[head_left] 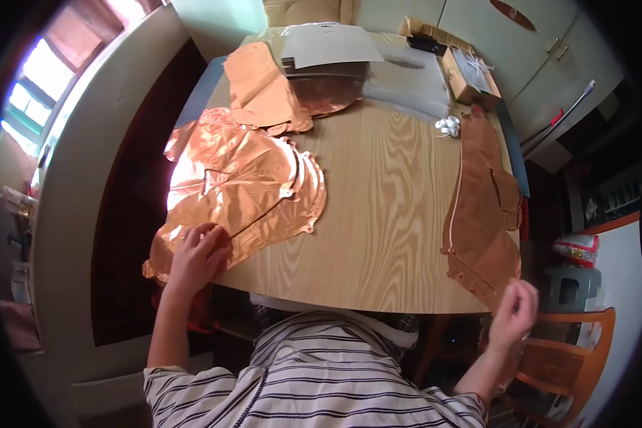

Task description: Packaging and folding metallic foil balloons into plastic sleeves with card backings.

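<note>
Flat, shiny copper-coloured foil balloons [246, 167] lie in an overlapping pile on the left of the table. My left hand [198, 260] rests on the near part of that pile, fingers loosely bent and apart, gripping nothing. Along the right edge of the table stretches a long uninflated foil balloon [481, 200], duller in tone, with a seamed rim. At its near corner is my right hand [515, 314], thumb and fingers pinched together on the balloon's edge. The exact grip is partly hidden by the fingers.
Farther back lie a matte copper piece [260, 85], white sheets [332, 46] and a clear plastic sheet [410, 82]. An open cardboard box [471, 78] stands at the far right, near a small white bundle [447, 127]. A wooden chair [560, 364] is at the right.
</note>
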A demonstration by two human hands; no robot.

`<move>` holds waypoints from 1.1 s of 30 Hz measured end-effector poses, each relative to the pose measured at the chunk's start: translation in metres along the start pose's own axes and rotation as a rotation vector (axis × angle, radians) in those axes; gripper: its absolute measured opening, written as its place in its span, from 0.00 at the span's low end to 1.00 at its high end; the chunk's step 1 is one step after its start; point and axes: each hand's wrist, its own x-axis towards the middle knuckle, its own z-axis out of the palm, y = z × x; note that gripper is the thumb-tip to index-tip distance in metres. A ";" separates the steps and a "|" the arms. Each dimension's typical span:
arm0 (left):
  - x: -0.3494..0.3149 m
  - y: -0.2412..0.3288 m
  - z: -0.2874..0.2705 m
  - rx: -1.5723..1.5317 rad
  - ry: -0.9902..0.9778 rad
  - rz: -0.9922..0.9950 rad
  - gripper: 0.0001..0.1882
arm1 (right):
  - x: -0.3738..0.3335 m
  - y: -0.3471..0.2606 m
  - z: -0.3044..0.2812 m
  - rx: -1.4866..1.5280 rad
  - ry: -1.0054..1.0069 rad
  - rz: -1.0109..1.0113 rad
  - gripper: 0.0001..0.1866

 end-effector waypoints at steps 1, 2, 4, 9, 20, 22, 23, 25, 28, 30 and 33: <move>0.001 -0.007 0.004 0.104 0.051 0.088 0.22 | -0.002 -0.021 0.010 0.049 -0.064 0.004 0.04; -0.002 -0.012 0.009 0.142 0.035 0.116 0.20 | -0.003 -0.042 0.021 0.137 -0.114 0.011 0.04; 0.000 -0.018 0.012 0.220 0.003 0.182 0.17 | -0.005 -0.068 0.042 0.252 -0.189 -0.044 0.05; 0.014 -0.024 0.010 0.101 -0.035 0.300 0.17 | 0.006 -0.122 0.084 0.417 -0.282 -0.252 0.07; 0.027 -0.005 -0.008 -0.021 0.012 0.132 0.22 | 0.015 -0.175 0.131 0.567 -0.470 -0.468 0.07; 0.024 -0.017 -0.035 -0.050 -0.057 0.012 0.24 | 0.018 -0.184 0.149 0.589 -0.527 -0.473 0.08; 0.021 -0.031 -0.045 -0.064 -0.090 -0.051 0.26 | 0.020 -0.192 0.160 0.583 -0.520 -0.504 0.09; -0.001 -0.070 -0.067 0.095 -0.232 -0.152 0.33 | 0.023 -0.211 0.182 0.584 -0.514 -0.576 0.11; -0.047 -0.091 -0.087 0.211 -0.317 -0.421 0.40 | 0.026 -0.237 0.225 0.523 -0.589 -0.668 0.20; -0.073 -0.103 -0.088 0.125 -0.280 -0.395 0.38 | 0.024 -0.251 0.258 0.455 -0.661 -0.733 0.26; -0.103 -0.123 -0.061 -0.029 -0.075 -0.234 0.29 | 0.025 -0.270 0.284 0.330 -0.735 -0.786 0.27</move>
